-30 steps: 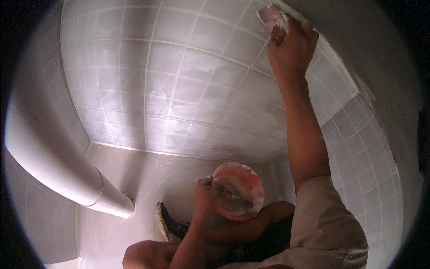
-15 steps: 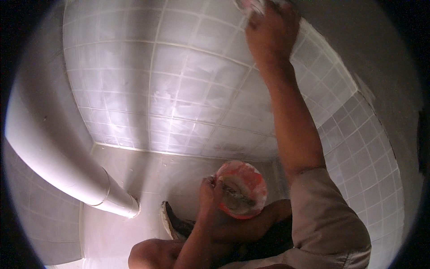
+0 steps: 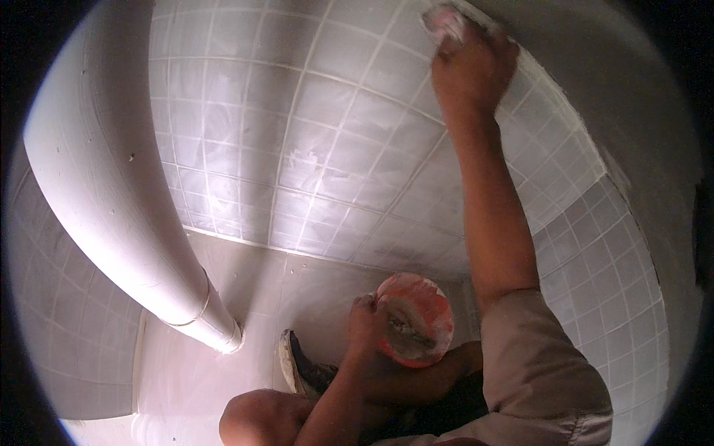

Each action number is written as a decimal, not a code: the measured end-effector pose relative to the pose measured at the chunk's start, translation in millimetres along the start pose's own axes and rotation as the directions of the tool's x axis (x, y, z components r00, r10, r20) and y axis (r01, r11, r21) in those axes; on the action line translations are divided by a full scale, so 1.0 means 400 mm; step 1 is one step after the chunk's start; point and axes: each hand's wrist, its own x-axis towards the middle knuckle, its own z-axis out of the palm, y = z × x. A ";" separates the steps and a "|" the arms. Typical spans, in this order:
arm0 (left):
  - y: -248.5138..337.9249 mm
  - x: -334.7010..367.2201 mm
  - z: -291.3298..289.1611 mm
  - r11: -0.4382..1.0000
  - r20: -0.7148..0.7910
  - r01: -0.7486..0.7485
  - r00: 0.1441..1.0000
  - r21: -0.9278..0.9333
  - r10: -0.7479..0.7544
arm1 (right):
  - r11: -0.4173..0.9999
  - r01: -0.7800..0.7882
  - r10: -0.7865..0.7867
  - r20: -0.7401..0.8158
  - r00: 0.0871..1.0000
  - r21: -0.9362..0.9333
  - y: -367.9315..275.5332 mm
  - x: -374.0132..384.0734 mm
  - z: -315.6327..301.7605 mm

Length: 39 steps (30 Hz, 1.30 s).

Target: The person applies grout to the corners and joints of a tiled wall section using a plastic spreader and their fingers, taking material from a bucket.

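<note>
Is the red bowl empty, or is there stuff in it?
Not empty: greyish, lumpy material shows inside the red bowl; how deep it goes, I cannot tell.

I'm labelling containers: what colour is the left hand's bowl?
The bowl is red with whitish smears, seen in the head view.

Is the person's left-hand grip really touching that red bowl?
Touching. The head view shows the left-hand grip closed at the left rim of the red bowl, with no gap between.
</note>
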 end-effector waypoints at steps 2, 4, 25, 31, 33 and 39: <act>-0.016 -0.002 0.007 0.996 -0.056 -0.066 0.996 -0.051 0.064 | 0.991 0.118 -0.113 -0.086 0.990 0.067 -0.058 0.023 0.022; -0.025 0.007 -0.006 0.997 -0.001 -0.034 0.999 -0.072 0.034 | 0.992 0.037 -0.031 -0.054 0.998 0.121 -0.123 0.048 -0.006; -0.007 0.003 -0.007 0.994 0.085 0.065 0.995 -0.084 -0.058 | 0.964 -0.055 0.080 -0.085 0.993 0.259 -0.325 0.134 -0.003; -0.047 0.016 0.017 0.993 0.083 0.013 0.997 -0.120 -0.003 | 0.938 -0.049 0.093 -0.113 0.989 0.343 -0.366 0.163 0.014; -0.049 0.017 0.019 0.993 0.059 -0.014 0.998 -0.114 0.021 | 0.947 -0.023 0.097 -0.216 0.972 0.322 -0.384 0.166 0.024; -0.032 0.015 -0.002 0.995 0.127 0.065 0.990 -0.076 -0.055 | 0.954 0.039 0.003 -0.141 0.990 0.297 -0.432 0.185 0.034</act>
